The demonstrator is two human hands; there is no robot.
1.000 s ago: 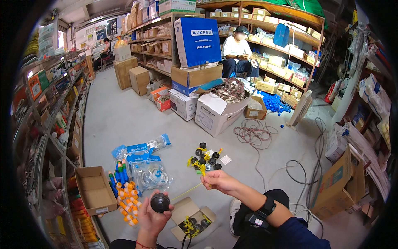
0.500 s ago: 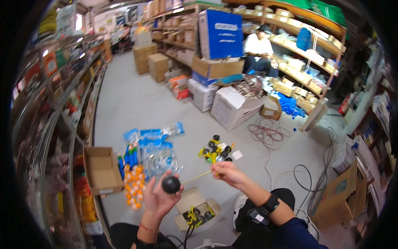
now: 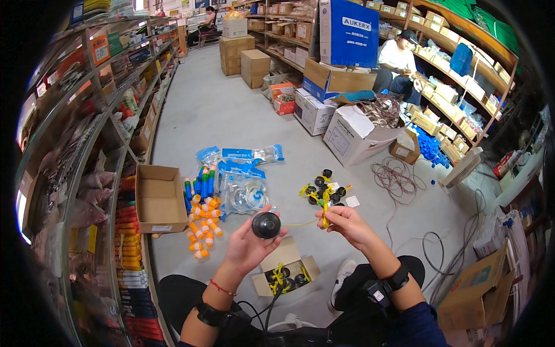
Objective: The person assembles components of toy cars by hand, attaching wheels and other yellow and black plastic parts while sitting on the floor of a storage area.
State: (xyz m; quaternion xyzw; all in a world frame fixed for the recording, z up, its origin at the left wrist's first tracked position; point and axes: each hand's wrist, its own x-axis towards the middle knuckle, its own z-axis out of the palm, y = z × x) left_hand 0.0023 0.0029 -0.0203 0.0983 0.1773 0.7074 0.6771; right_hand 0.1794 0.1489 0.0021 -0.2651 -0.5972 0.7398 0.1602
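Swung nearly level, yellow cord [image 3: 302,224] runs rightward from the black disc [image 3: 266,225] gripped by left hand [image 3: 247,246] to pinching right hand [image 3: 345,224].

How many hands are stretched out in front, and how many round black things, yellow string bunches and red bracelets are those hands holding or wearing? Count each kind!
Hands, left hand and right hand: 2
Round black piece, in the left hand: 1
Yellow cord bunch, in the right hand: 1
Red bracelet, on the left wrist: 1
Total: 5
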